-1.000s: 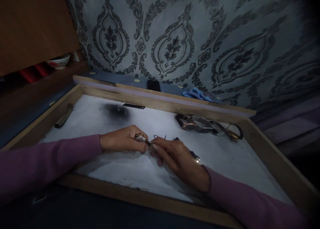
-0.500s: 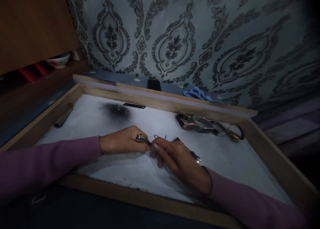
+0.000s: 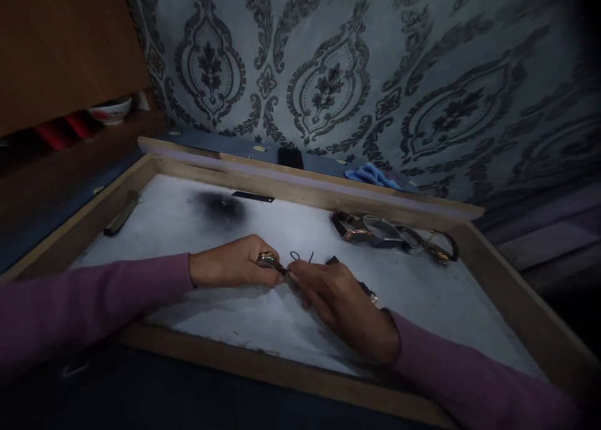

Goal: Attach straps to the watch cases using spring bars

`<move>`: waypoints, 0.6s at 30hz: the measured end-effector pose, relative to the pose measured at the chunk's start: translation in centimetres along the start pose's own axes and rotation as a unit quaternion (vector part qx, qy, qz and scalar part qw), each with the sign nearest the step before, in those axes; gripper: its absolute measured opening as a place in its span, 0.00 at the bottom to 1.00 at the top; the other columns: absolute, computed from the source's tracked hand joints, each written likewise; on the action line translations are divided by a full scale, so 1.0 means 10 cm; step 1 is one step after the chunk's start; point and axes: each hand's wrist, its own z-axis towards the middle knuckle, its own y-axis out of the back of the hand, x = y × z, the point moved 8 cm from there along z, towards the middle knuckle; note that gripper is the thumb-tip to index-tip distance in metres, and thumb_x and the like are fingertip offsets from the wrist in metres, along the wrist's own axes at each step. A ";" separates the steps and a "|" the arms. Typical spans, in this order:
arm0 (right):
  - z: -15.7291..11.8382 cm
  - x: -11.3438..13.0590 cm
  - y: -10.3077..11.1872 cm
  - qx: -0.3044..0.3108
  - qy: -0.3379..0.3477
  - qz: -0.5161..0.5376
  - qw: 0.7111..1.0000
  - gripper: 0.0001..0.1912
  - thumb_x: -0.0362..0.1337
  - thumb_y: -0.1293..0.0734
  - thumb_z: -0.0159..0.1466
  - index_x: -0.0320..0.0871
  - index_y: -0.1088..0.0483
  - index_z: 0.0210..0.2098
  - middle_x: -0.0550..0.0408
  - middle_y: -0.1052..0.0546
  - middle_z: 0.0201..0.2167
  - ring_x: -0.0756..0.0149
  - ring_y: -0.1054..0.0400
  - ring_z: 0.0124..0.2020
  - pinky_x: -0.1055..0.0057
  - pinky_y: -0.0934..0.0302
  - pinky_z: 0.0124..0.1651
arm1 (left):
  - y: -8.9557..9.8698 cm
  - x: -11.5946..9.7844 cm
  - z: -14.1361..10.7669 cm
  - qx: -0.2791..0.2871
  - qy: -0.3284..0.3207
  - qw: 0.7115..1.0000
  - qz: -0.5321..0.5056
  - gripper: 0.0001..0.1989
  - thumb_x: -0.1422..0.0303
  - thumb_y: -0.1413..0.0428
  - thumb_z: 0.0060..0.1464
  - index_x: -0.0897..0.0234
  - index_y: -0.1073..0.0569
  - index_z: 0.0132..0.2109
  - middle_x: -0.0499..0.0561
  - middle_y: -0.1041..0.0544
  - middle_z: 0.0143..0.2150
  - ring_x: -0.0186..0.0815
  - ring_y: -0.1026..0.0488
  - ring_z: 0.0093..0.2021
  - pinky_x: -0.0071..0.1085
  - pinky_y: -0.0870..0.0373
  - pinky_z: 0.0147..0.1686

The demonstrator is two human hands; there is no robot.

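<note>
My left hand [image 3: 239, 262] is closed round a watch [image 3: 267, 260], whose round, shiny metal case shows between thumb and forefinger. Close against it, my right hand [image 3: 331, 292] has its thumb and fingers pinched at the right side of the case. A small dark piece shows between the two hands, too small to name. Just beyond the right fingers lies a thin dark loop [image 3: 295, 255] of cord or wire. A dark strap with a shiny buckle [image 3: 370, 292] lies partly hidden behind the right hand.
Both hands work over a shallow wooden tray [image 3: 282, 178] with a white base. Several watches [image 3: 375, 231] stand along its back right. A flat dark strip [image 3: 253, 196] lies near a black smudge, a knife-like tool [image 3: 122, 214] at left. Behind are a black object [image 3: 290, 158] and blue cloth [image 3: 373, 174].
Both hands stay close together round the watch. The right fingers have shifted slightly and curled in more at the case's edge. Everything else lies as before.
</note>
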 end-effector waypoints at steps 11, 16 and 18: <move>0.00 0.08 0.04 -0.014 0.037 -0.030 0.999 0.12 0.28 0.48 0.66 0.44 0.44 0.27 0.61 0.35 0.19 0.75 0.44 0.17 0.76 0.52 0.23 | 0.02 0.00 -0.01 0.015 -0.015 1.000 -0.011 0.15 0.61 0.42 0.50 0.66 0.35 0.25 0.40 0.44 0.20 0.25 0.49 0.21 0.24 0.53 0.21; 0.00 0.09 0.05 -0.010 0.041 -0.065 0.997 0.11 0.27 0.48 0.65 0.44 0.44 0.27 0.62 0.36 0.19 0.76 0.46 0.17 0.76 0.53 0.23 | 0.02 -0.05 -0.03 0.013 -0.008 1.000 0.012 0.16 0.58 0.44 0.53 0.67 0.30 0.26 0.40 0.45 0.18 0.26 0.50 0.20 0.25 0.53 0.21; 0.00 0.09 0.05 -0.003 0.039 -0.074 0.996 0.11 0.27 0.47 0.66 0.43 0.44 0.28 0.62 0.36 0.19 0.75 0.45 0.17 0.76 0.53 0.23 | 0.02 -0.06 -0.03 0.006 -0.003 1.000 0.020 0.16 0.59 0.44 0.53 0.67 0.30 0.26 0.40 0.44 0.18 0.26 0.49 0.21 0.25 0.52 0.21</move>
